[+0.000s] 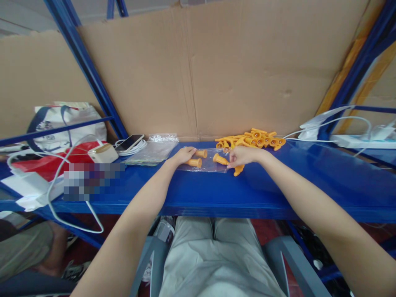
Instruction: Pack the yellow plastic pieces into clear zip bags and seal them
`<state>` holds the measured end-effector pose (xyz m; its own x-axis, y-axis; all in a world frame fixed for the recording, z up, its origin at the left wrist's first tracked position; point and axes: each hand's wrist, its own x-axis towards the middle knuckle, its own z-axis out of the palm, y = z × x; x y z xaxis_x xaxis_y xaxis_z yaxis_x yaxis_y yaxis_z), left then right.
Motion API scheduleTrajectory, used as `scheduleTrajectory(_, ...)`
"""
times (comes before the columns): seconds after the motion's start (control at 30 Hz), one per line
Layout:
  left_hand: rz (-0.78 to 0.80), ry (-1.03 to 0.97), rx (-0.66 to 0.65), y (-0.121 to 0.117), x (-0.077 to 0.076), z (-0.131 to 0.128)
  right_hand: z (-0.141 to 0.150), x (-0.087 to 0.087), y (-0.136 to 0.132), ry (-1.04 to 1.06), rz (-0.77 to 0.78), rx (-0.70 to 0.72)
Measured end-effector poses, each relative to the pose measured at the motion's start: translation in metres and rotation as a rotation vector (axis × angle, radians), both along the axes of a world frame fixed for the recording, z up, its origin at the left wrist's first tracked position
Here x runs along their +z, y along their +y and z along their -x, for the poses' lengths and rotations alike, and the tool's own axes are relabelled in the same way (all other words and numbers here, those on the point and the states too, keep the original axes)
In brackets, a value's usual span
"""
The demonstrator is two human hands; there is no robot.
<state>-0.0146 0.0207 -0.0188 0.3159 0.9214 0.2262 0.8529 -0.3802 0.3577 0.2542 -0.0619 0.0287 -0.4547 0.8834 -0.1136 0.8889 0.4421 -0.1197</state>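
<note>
In the left hand (185,154), a narrow grip, apparently on the left end of a clear plastic bag (212,167), with 2 yellow-orange plastic pieces (195,163) reaching rightward from the fingers. Inside the film or on top of it: cannot tell. In the right hand (239,156), a pinch on 1 hooked piece (220,160), flared end pointing left over the bag, hooked end apparently showing on the near side of the fingers. Located mid-way along the blue shelf (247,194), nearer than a heap of matching pieces (258,139) and to the right of a stack of clear bags (151,148).

Probably light and stiff, judging by the moulded-plastic look; unlikely to crush under a gentle pinch. Perhaps slick along the smooth barrel, so best taken just behind the flare with thumb and fingertips. Avoid lifting by the hook: likely to snag on film or on neighbours in the heap. Inside the heap's flares, shiny centres; metal or not, cannot tell, so possibly a little nose-heavy.

As for the bag: likely soft, nearly weightless, quick to crumple and slide on glossy paint. Best held by an edge.
</note>
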Motion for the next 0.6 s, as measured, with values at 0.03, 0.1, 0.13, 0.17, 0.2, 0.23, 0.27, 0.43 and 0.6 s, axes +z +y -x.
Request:
scheduleTrajectory(0.03,-0.008,0.001,-0.002,0.0,0.0,0.0,0.004,-0.001,-0.002,-0.024,-0.005,-0.008)
scheduleTrajectory(0.1,-0.021,0.002,-0.01,-0.001,0.001,0.0,0.01,-0.003,-0.005,-0.038,-0.046,-0.021)
scheduleTrajectory(0.13,-0.023,0.002,-0.015,-0.001,0.001,0.0,0.013,-0.004,-0.006,-0.033,-0.074,-0.031)
scheduleTrajectory(0.17,-0.023,0.001,-0.021,-0.001,0.001,0.0,0.015,-0.004,-0.007,-0.021,-0.11,-0.042)
scheduleTrajectory(0.2,-0.02,-0.002,-0.027,-0.002,0.001,0.0,0.016,-0.005,-0.007,-0.008,-0.153,-0.06)
scheduleTrajectory(0.23,-0.016,-0.012,-0.034,-0.002,0.002,0.0,0.017,-0.005,-0.008,0.003,-0.2,-0.082)
scheduleTrajectory(0.27,-0.009,-0.028,-0.04,-0.002,0.002,0.0,0.018,-0.006,-0.008,0.008,-0.244,-0.105)
scheduleTrajectory(0.43,0.051,-0.184,-0.047,-0.002,0.003,-0.002,0.025,-0.009,-0.01,-0.043,-0.324,-0.181)
scheduleTrajectory(0.6,0.102,-0.287,-0.045,-0.003,0.003,-0.005,0.035,-0.014,-0.013,-0.08,-0.347,-0.24)
